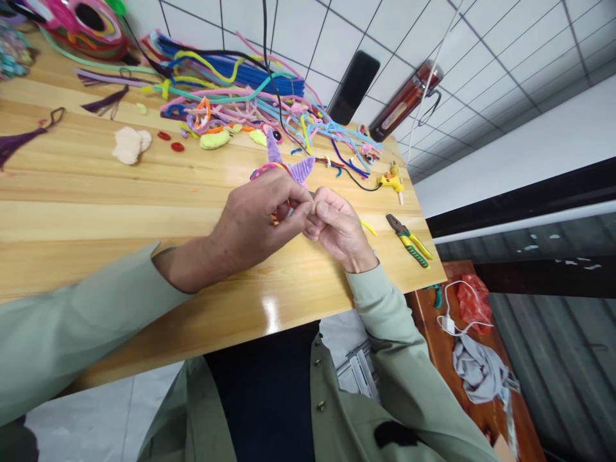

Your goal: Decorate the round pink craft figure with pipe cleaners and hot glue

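My left hand (262, 215) and my right hand (338, 224) meet above the wooden table (144, 221), fingertips pinched together. Whatever lies between the fingertips is too small or hidden to make out. Right behind my left hand is a fuzzy pipe-cleaner figure (302, 170) with purple pointed parts and a pink rim. Striped red and yellow bits show through the gap under my left fingers, and most of the figure is covered by that hand. I cannot tell whether the left hand grips it. A short yellow pipe-cleaner piece (368, 227) lies just right of my right hand.
Colourful pipe cleaners (231, 90) are heaped along the wall. A phone (353, 86) and a red flask (407, 102) lean there. To the right are a yellow glue gun (393, 182) and pliers (410, 241). Purple tassels (24, 142) lie left.
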{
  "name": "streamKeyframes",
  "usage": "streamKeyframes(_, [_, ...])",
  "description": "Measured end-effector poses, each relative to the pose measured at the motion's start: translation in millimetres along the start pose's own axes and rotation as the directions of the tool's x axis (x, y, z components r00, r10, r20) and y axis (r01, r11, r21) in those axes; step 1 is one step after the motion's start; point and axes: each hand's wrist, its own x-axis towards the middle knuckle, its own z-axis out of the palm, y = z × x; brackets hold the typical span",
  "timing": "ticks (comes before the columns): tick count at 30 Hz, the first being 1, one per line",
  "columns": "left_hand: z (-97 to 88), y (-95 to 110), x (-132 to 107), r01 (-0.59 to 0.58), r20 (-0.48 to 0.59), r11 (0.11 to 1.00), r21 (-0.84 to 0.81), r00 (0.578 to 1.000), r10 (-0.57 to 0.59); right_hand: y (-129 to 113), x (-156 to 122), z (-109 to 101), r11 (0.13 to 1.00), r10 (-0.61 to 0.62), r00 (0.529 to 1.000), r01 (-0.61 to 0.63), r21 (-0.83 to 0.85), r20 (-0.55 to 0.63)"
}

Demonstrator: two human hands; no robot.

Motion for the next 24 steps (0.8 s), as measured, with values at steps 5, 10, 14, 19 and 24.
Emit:
streamKeyframes(5, [-1.5, 4, 1, 0.053, -0.001, 0.999, 0.007, 0.999, -0.053, 0, 0, -3, 1.000, 0.005, 1.000, -0.005, 0.022, -0.009])
streamKeyframes(10, [-2.7, 7, 0, 0.036, -0.008, 0.998, -0.045, 0.999, -0.037, -1, 0, -3, 0.999, -0.010, 1.000, 0.010, 0.034, -0.006])
streamKeyframes(14, [-2.1, 7, 0, 0.038, 0.012, 0.995, -0.090, 0.999, -0.037, -3, 0, 0, 0.999, -0.024, 0.999, 0.025, 0.035, -0.036])
streamKeyframes(19, [-5.2, 7, 4, 0.170, 0.016, 0.972, -0.161, 0.985, -0.170, -10, 0, -5, 0.999, -0.038, 0.991, 0.042, 0.029, -0.125])
streamKeyframes(24, [-9.6, -3, 13, 0.228, -0.060, 0.908, -0.351, 0.962, -0.265, -21, 1, -27, 0.987, -0.138, 0.949, 0.155, 0.038, -0.284])
